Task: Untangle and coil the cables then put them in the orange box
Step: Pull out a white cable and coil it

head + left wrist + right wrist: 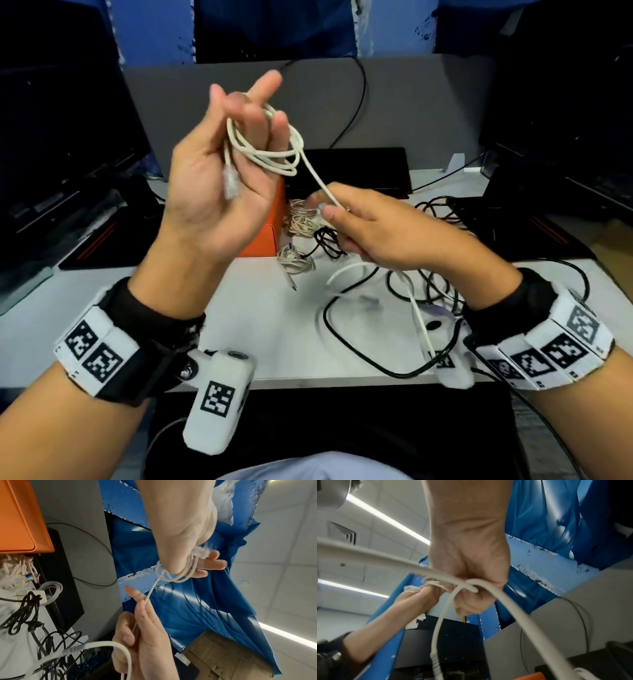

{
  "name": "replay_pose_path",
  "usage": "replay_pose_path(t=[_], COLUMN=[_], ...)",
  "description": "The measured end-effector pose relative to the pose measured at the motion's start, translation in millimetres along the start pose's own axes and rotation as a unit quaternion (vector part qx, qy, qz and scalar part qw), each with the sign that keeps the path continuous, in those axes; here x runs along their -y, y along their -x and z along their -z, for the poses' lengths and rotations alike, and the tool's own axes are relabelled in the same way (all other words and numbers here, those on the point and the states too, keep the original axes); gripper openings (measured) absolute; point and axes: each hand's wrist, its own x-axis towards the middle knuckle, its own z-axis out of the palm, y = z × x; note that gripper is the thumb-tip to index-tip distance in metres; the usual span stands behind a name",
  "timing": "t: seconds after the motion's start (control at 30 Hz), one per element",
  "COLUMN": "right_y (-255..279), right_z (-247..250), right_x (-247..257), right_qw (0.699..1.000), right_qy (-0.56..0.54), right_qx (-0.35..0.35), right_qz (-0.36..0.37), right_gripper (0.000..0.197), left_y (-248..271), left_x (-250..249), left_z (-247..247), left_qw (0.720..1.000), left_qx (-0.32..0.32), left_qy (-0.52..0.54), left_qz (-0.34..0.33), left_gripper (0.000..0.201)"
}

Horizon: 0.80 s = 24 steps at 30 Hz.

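Observation:
My left hand (239, 102) is raised, palm toward me, with a white cable (263, 154) wound in a few loops round its fingers. The cable's clear plug (230, 183) hangs in front of the palm. From the loops a strand runs down to my right hand (327, 209), which pinches it between thumb and fingers. In the left wrist view the loops (171, 577) wrap the left hand (185, 534) and the right hand (142, 601) grips the strand below. The rest of the cable (488, 586) trails past the right hand (471, 585). The orange box (270, 226) stands behind my left hand, partly hidden.
Coiled beige cables (301, 219) lie next to the box on the white table (102, 308). A tangle of black cables (411, 291) spreads under my right hand. A black flat device (356, 168) sits behind, with dark monitors on both sides and a grey partition (428, 102).

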Motion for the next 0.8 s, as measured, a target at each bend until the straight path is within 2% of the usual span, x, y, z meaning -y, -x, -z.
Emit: replay_pose_path(t=[0.07,0.1,0.17,0.2,0.23,0.3,0.4,0.43,0.47,0.5,0.53,0.6,0.63,0.7,0.73,0.8], right_y=[4.0,6.2,8.6,9.9,10.8,12.1,11.5,11.3,10.8,10.5,10.7,11.9,12.0,9.5,8.1,5.3], right_z=[-4.6,-6.9,-10.4,-10.8,-10.9,-10.7,-11.3,-10.6,-9.2,-7.5,-5.6,0.7,5.3,15.4,21.6,35.7], right_x=[8.1,12.6,18.9,21.1,22.3,22.0,17.8,15.8,14.6,13.6,13.3,11.4,9.8,6.5,4.4,-0.9], right_qw=[0.999,0.998,0.996,0.994,0.991,0.985,0.982,0.979,0.976,0.973,0.970,0.965,0.966,0.974,0.977,0.972], right_qy=[-0.009,-0.020,-0.058,-0.084,-0.114,-0.155,-0.143,-0.147,-0.154,-0.163,-0.173,-0.198,-0.206,-0.204,-0.202,-0.230], right_qx=[0.044,0.058,0.071,0.074,0.074,0.074,0.117,0.136,0.153,0.164,0.172,0.170,0.155,0.096,0.056,-0.038], right_qz=[0.008,0.013,0.014,0.007,-0.004,-0.018,-0.024,-0.027,-0.027,-0.024,-0.018,-0.007,0.000,0.022,0.029,0.022], right_gripper=[0.018,0.015,0.010,0.014,0.018,0.022,0.022,0.022,0.022,0.022,0.022,0.028,0.032,0.022,0.017,0.019], left_y=[0.6,1.8,6.2,8.7,10.4,12.8,10.2,7.4,5.0,2.9,0.6,-2.2,-3.0,-4.2,-4.3,-3.3], left_x=[14.0,23.4,38.0,41.6,43.9,44.9,42.5,40.1,36.2,31.4,25.1,12.0,5.3,-6.0,-9.7,-12.2], left_z=[-2.1,-4.1,-7.4,-7.6,-7.0,-5.3,-1.0,0.8,2.6,5.3,9.3,18.4,23.6,30.8,33.5,35.0], left_qw=[0.985,0.960,0.882,0.827,0.760,0.612,0.412,0.360,0.327,0.316,0.320,0.349,0.381,0.456,0.499,0.592], left_qx=[-0.046,-0.055,-0.032,-0.003,0.029,0.072,0.069,0.060,0.051,0.045,0.043,0.051,0.055,0.059,0.061,0.059], left_qy=[-0.148,-0.252,-0.447,-0.538,-0.626,-0.771,-0.906,-0.931,-0.943,-0.947,-0.945,-0.932,-0.919,-0.882,-0.858,-0.794], left_qz=[-0.076,-0.107,-0.148,-0.163,-0.173,-0.163,-0.062,-0.023,0.011,0.038,0.059,0.081,0.090,0.102,0.106,0.124], left_gripper=[0.051,0.049,0.045,0.045,0.046,0.049,0.042,0.039,0.035,0.031,0.029,0.029,0.028,0.031,0.031,0.033])
